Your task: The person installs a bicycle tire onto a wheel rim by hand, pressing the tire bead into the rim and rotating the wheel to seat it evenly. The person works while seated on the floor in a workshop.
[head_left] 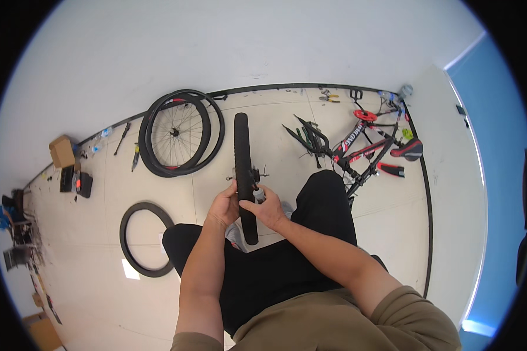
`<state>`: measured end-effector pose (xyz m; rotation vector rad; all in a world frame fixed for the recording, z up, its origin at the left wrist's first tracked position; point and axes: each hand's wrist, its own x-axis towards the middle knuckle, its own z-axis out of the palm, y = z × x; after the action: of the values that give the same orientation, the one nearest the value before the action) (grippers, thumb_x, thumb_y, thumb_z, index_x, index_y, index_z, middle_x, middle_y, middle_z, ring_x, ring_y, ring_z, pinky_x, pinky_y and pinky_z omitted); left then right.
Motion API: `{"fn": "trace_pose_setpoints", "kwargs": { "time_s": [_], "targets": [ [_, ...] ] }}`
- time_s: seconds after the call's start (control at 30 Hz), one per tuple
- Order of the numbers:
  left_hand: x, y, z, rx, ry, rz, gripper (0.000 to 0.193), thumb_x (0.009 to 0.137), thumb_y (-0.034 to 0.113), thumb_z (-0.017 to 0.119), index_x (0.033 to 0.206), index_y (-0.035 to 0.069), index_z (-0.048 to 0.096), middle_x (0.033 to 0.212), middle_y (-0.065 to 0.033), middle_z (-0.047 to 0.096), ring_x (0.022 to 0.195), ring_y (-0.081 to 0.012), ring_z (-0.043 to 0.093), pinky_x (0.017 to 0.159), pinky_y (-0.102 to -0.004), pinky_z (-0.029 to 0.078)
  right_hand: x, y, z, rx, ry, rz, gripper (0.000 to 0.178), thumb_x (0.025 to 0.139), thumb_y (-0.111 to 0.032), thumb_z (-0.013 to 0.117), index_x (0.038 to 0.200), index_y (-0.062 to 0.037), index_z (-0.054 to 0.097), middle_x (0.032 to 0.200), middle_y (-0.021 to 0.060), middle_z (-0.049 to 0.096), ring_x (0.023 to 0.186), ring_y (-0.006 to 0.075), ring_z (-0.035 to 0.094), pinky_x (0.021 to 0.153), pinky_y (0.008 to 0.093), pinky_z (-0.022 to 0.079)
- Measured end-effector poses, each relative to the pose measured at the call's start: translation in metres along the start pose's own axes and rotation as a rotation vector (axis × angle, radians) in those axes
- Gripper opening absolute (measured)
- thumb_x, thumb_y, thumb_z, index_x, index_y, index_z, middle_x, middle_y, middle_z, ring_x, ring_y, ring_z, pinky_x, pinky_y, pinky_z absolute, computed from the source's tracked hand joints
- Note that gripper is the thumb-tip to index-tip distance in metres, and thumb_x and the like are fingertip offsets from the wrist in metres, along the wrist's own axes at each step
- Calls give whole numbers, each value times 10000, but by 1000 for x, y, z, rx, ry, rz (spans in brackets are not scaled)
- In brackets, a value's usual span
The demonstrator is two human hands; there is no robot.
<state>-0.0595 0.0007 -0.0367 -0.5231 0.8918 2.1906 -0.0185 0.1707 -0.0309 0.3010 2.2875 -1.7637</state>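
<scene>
A bicycle wheel (244, 140) with a black knobbly tyre stands upright between my knees, seen edge-on. Its axle ends stick out on both sides, and a dark sprocket cassette (255, 176) shows on the right. My left hand (223, 206) grips the wheel's left side low down, fingers partly hidden by the tyre. On the other side, my right hand (269, 209) has its thumb against the tyre. Its curled fingers hold a small pale-grey, bottle-like object (259, 194) close to the wheel, below the cassette; its exact kind is unclear.
A spoked wheel (174, 132) with a loose tyre lies by the wall, and another tyre (126, 233) lies nearer left. To the right rests a red-and-black bicycle frame (357, 143) with a saddle (407, 150). Pliers (329, 99), a cardboard box (62, 151) and bottles (102, 139) line the wall.
</scene>
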Motion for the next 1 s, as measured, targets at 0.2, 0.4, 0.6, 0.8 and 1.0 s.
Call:
{"fn": "trace_pose_setpoints", "kwargs": {
  "time_s": [0.2, 0.4, 0.6, 0.8, 1.0],
  "targets": [
    [18, -8, -14, -72, -44, 11, 492, 1032, 445, 639, 1352, 73, 620, 1295, -105, 668, 1195, -283, 626, 1051, -460, 487, -14, -30, 8, -412, 58, -10, 931, 733, -507, 864, 1459, -39, 517, 1292, 220, 653, 1219, 363, 635, 1032, 456, 502],
    [32, -15, 0, -65, -45, 17, 432, 944, 367, 786, 1225, 69, 651, 1152, -75, 701, 1090, -259, 661, 990, -462, 515, -2, -17, 2, -399, 89, 33, 577, 758, -326, 855, 1190, -1, 655, 988, 157, 759, 921, 294, 733, 851, 408, 559],
    [45, -16, -2, -61, -17, 96, 487, 920, 389, 808, 1228, 49, 646, 1125, -83, 713, 1058, -257, 676, 975, -463, 529, 24, -9, -6, -210, -52, 39, 398, 775, -175, 831, 1096, 22, 700, 960, 122, 756, 880, 244, 719, 825, 369, 559],
    [39, -11, 10, -93, 20, 96, 525, 875, 381, 857, 1212, 30, 659, 1126, -106, 731, 1036, -257, 697, 938, -457, 561, 28, -42, -28, -34, -221, 224, 277, 813, -55, 803, 1062, 23, 711, 936, 69, 732, 806, 185, 683, 745, 339, 547],
    [45, -17, 13, 21, 179, 122, 536, 870, 353, 870, 1213, 3, 655, 1121, -138, 727, 953, -277, 714, 853, -469, 595, 34, -19, -32, 35, -222, 253, 281, 800, -63, 822, 1056, 1, 726, 924, 53, 720, 766, 157, 660, 671, 326, 517]
  ]
}}
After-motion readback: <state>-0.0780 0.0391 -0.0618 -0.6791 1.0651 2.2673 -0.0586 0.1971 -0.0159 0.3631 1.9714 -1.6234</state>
